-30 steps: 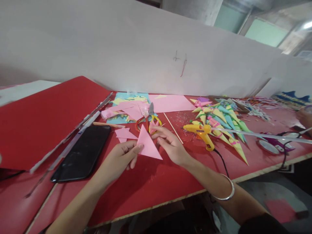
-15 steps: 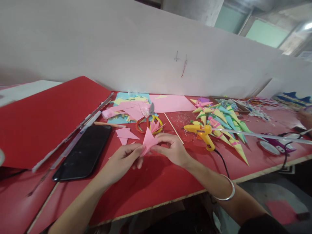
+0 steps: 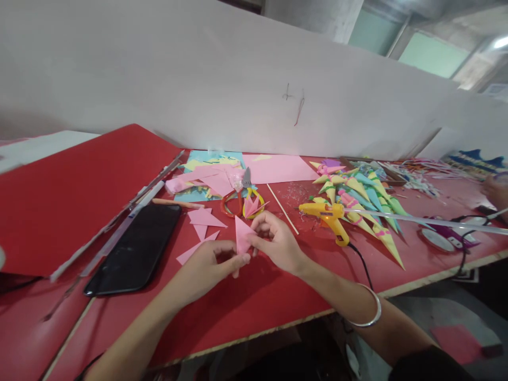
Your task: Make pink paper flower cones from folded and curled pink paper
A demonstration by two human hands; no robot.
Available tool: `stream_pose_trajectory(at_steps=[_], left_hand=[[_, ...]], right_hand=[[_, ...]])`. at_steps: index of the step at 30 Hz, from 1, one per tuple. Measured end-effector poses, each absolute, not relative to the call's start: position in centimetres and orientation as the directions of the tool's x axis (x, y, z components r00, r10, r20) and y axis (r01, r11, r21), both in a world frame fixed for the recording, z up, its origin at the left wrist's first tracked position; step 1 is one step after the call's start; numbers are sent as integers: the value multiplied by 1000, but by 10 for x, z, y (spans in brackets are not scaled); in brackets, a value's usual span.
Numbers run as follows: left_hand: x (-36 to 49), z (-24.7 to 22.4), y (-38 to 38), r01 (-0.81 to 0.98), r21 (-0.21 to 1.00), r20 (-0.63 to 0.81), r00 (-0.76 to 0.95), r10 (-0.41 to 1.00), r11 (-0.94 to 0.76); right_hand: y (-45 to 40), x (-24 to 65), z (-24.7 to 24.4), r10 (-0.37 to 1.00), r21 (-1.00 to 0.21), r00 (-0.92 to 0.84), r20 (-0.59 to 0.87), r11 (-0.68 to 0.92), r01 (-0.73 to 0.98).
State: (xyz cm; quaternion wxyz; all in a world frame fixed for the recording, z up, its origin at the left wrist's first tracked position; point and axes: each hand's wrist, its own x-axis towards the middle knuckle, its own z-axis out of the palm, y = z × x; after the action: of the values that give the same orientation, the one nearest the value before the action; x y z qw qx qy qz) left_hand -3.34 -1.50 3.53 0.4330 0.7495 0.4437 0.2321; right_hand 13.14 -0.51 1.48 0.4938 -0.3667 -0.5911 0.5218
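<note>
A small pink paper piece (image 3: 243,235), folded to a point at the top, is held between both hands above the red table (image 3: 238,317). My left hand (image 3: 216,260) pinches its lower edge between thumb and fingers. On its right side my right hand (image 3: 273,238) grips it with bent fingers. Just beyond lie a folded pink paper shape (image 3: 252,206) and scissors (image 3: 246,178) with red and yellow handles. Pink paper triangles (image 3: 204,217) rest left of the hands. A yellow glue gun (image 3: 331,218) lies to the right, its cord trailing toward the front edge.
A black phone (image 3: 135,251) and a large red sheet (image 3: 91,196) are at left. Yellow, green and blue paper cones (image 3: 369,196) are piled at right. A thin stick (image 3: 283,209) lies mid-table. Another person's hand (image 3: 497,190) shows at the far right edge.
The pink paper in my hands has turned more upright and appears narrower. My left hand has shifted slightly down and right, uncovering a pink paper triangle beside it.
</note>
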Motion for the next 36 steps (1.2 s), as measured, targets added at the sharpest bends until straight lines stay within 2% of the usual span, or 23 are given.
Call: stream_pose_trajectory(at_steps=[4, 7, 12, 23, 32, 36], left_hand=[[-32, 33, -15, 535, 798, 10, 451, 892, -279], [-33, 33, -14, 513, 819, 0, 451, 893, -259], [-34, 32, -14, 490, 843, -7, 420, 908, -220], [-34, 31, -13, 478, 848, 13, 414, 910, -230], [-36, 31, -12, 489, 833, 64, 380, 923, -259], [-37, 31, -11, 526, 802, 70, 387, 919, -283]], right_hand=[[-5, 131, 15, 942, -975, -252, 221, 210, -69], [-4, 131, 14, 942, -974, -251, 224, 210, -83], [-1, 130, 10, 937, -985, -314, 155, 122, -123], [-2, 132, 13, 934, -987, -322, 156, 137, -83], [1, 131, 9, 898, -975, -382, 220, 208, -74], [0, 131, 9, 891, -966, -392, 229, 257, 18]])
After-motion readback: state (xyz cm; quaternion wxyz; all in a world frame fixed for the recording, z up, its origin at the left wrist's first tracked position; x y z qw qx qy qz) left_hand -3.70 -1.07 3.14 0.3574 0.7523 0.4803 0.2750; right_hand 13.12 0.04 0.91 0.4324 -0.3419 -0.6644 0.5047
